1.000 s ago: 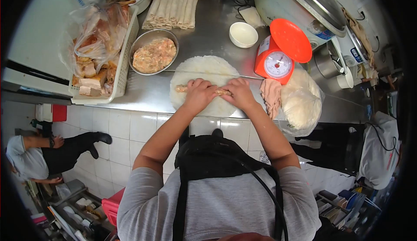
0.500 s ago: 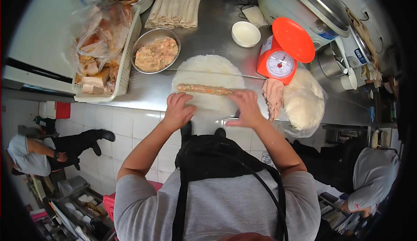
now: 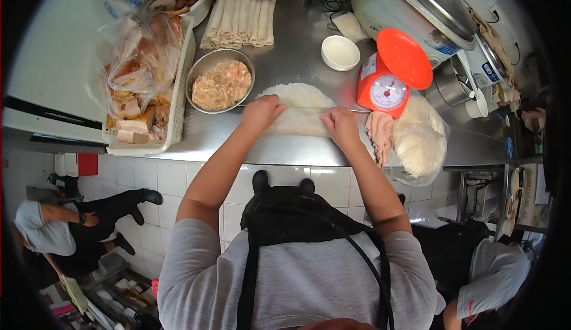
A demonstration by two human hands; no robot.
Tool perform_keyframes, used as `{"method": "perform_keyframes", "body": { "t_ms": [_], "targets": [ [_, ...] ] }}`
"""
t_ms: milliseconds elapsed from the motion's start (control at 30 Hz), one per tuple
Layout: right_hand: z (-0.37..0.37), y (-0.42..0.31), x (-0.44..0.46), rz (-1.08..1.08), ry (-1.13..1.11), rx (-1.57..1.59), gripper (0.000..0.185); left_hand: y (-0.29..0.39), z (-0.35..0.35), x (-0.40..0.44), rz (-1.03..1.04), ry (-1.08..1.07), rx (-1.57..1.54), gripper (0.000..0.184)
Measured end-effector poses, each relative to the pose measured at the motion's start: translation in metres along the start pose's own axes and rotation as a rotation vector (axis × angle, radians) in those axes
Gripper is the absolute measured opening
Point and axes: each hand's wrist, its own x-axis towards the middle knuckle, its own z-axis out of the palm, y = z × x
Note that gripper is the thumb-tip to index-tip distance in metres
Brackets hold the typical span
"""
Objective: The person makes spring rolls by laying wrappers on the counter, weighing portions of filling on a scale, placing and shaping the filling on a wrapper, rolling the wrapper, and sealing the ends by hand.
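Our left hand and right hand have moved forward from the front edge of the counter, and the near side of the round wrapper is now folded up. Its strip of filling, bare a moment ago, is out of sight, presumably under that flap.

We have the wrapper lying close to the counter's front edge, between the metal bowl on the left and the red scale on the right. Our left fingers curl narrowly over the left end of the fold; our right thumb and fingers stand close together at the right end. We cannot tell whether either hand pinches the sheet or only presses it.

For a good fold, we do best to work both ends at the same pace, so the flap lies parallel to the counter's front edge. We tuck it snugly behind the filling with light fingertip pressure, squeezing out trapped air without flattening the strip. The sheet looks thin, so a hard pull at one end could tear it or skew the roll. We also mind the folded pink cloth, near our right hand at the counter's front edge.
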Motion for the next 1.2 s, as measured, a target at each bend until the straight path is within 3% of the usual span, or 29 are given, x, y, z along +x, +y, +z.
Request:
{"method": "perform_keyframes", "body": {
  "t_ms": [100,200,433,533,833,933,1200],
  "targets": [
    [-0.006,-0.026,0.000,-0.233,0.301,-0.188,0.016,-0.004,0.006,0.005,-0.005,-0.030,0.012,0.027],
    [0.007,-0.033,-0.009,-0.351,0.074,-0.020,0.019,-0.006,0.008,0.006,-0.042,-0.056,0.009,0.028],
    [0.021,-0.017,-0.012,-0.261,-0.089,0.158,0.021,-0.010,0.009,0.008,-0.111,-0.152,-0.011,0.028],
    [0.014,-0.014,-0.003,-0.224,-0.257,0.181,0.021,-0.011,0.009,0.008,-0.126,-0.157,-0.048,0.029],
    [0.026,-0.039,0.004,-0.231,-0.295,0.106,0.024,-0.010,0.002,0.011,-0.144,-0.213,-0.060,0.032],
    [0.020,-0.041,0.013,-0.200,-0.461,0.006,0.024,-0.007,-0.004,0.018,-0.179,-0.315,-0.019,0.034],
    [0.043,-0.057,0.011,-0.237,-0.321,0.059,0.024,-0.009,-0.003,0.038,-0.078,-0.443,0.127,0.035]
  ]
}}
